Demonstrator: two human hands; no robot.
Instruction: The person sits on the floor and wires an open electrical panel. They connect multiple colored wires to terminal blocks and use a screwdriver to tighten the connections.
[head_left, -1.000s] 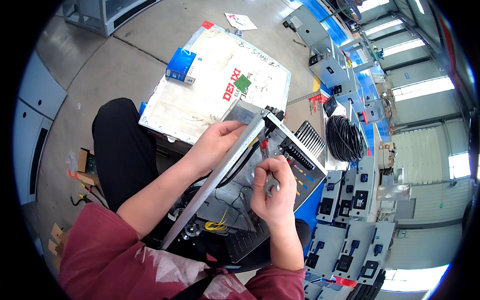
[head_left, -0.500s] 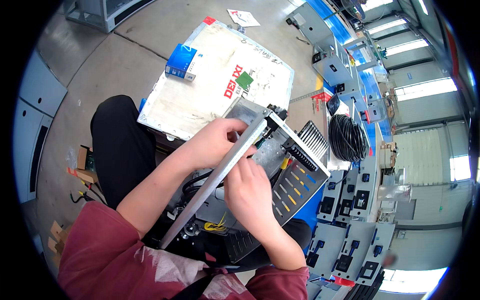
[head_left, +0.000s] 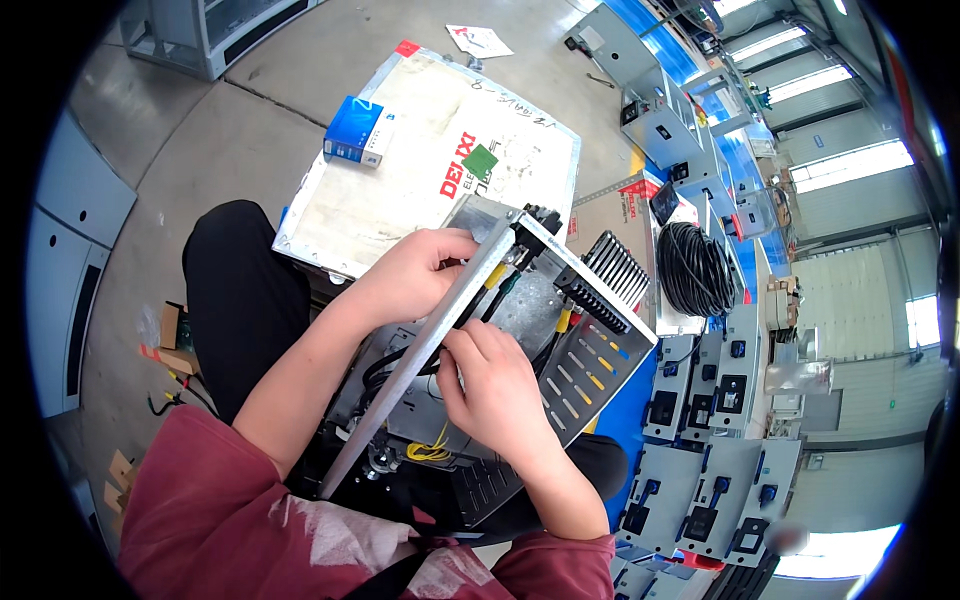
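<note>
A metal electrical enclosure rests across my lap, its pale frame bar [head_left: 420, 350] running diagonally between my arms. My left hand [head_left: 415, 275] is at the bar's far left side, its fingers curled; their tips are partly hidden. My right hand [head_left: 490, 375] is inside the frame with fingers bent against the bar; what they pinch, if anything, is hidden. Between the hands, a yellow-sleeved black cable [head_left: 494, 278] and a green-sleeved cable [head_left: 508, 286] rise to a black connector block [head_left: 538, 232] at the top corner. A black terminal strip [head_left: 592, 300] and a slotted side panel [head_left: 590, 375] lie to the right.
A white-topped crate [head_left: 400, 190] stands ahead, with a blue box [head_left: 355, 130] and a green piece [head_left: 480, 161] on it. A coil of black cable [head_left: 693, 268] lies at right. Several grey cabinet units [head_left: 665, 490] line the right side. Yellow wire [head_left: 428, 450] is bundled inside the enclosure.
My right hand has drawn back toward me, away from the connector block, exposing the yellow- and green-sleeved cables. My left hand has shifted slightly left. The view has moved a little.
</note>
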